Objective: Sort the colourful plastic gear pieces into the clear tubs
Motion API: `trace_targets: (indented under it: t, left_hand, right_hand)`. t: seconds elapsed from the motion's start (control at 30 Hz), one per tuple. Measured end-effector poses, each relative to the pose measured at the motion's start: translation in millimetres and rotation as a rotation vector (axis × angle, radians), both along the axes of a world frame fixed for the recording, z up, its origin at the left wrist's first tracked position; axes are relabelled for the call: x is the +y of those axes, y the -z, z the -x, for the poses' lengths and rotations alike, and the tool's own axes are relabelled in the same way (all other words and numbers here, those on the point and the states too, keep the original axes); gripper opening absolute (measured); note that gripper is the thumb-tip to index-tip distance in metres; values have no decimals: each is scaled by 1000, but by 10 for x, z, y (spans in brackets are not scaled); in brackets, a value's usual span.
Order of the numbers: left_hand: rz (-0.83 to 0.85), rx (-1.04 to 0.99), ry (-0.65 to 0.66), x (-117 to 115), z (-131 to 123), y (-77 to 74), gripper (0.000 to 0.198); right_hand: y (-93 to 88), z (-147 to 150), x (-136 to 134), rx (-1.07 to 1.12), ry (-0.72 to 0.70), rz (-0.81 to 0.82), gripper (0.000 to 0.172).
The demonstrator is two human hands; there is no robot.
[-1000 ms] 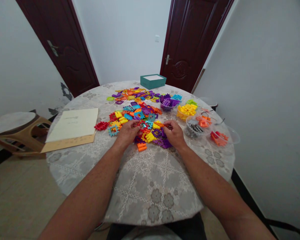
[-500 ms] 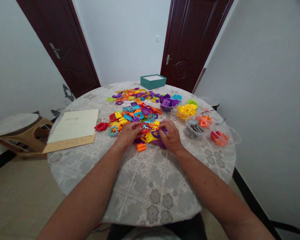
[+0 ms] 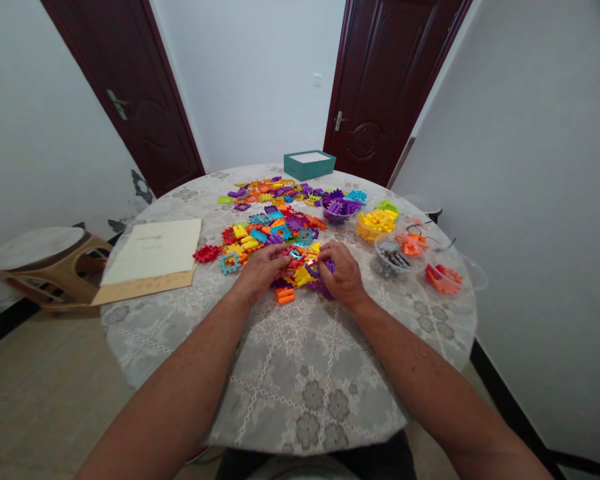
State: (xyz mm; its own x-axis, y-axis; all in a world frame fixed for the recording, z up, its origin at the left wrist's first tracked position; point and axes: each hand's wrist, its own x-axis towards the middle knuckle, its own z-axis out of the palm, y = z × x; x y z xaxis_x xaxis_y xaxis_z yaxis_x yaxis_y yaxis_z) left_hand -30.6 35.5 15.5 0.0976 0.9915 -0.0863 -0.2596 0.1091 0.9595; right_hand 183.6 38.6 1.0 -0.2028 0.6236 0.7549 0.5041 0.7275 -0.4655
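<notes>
My left hand (image 3: pixel 265 268) is at the near edge of a pile of colourful plastic building pieces (image 3: pixel 280 233), its thumb and fingers pinched at a red building piece (image 3: pixel 294 263). Facing it, my right hand (image 3: pixel 343 273) has its fingers curled together over the pile's right side; what lies between them is hidden. Yellow pieces (image 3: pixel 303 277) and purple pieces (image 3: pixel 325 287) lie between and under the hands. An orange piece (image 3: pixel 285 296) rests on the tablecloth just in front of the pile.
Clear tubs on the right hold purple pieces (image 3: pixel 337 203), yellow pieces (image 3: pixel 377 220), grey pieces (image 3: pixel 395 255) and red-orange pieces (image 3: pixel 444 279). More pieces (image 3: pixel 270 191) lie farther back, before a green box (image 3: pixel 310 165). Paper (image 3: pixel 155 250) lies at left on the round table (image 3: pixel 300 400).
The whole view has shifted slightly. My right fingertips have drawn in lower at the pile's right side, while my left hand stays at the red piece.
</notes>
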Motion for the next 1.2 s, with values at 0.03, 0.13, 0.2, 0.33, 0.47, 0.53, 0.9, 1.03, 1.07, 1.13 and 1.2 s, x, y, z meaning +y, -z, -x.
trace_targets:
  t: [0.03,0.13,0.2,0.33,0.47,0.53,0.9,1.03,1.07,1.13,1.2]
  left_hand:
    - [-4,-3,11,-5,-3,-2,39]
    - [-13,-16,40,-23,-13,-12,40]
    - [-6,-27,48,-32,-17,-21,41]
    - [16,-58,63,-34,-21,-20,44]
    - [-14,-34,104,-25,-54,26,47]
    - [-31,5,93,-19,-77,52,46]
    - [-17,87,-151,79,96,-25,41]
    - [-16,228,-139,87,137,-15,42]
    - [-28,296,-154,88,150,-12,42]
    - [-73,466,-204,93,191,-13,41]
    - [-128,647,-255,102,247,-24,38]
  right_hand:
    - [7,3,1,-7,-4,2,15]
    - [24,9,5,-19,-19,10,16]
    - [33,11,10,-21,-30,13,17]
    - [49,12,19,-27,-45,11,18]
    - [60,37,-3,-74,-79,-3,16]
    - [67,59,-23,-108,-107,-3,16]
    - [91,-55,45,-109,-9,-4,18]
    - [89,-60,40,-124,1,35,19]
    - [87,-58,37,-128,-4,42,19]
    - [86,-62,39,-141,-12,50,18]
    - [89,-76,50,-171,-13,54,18]
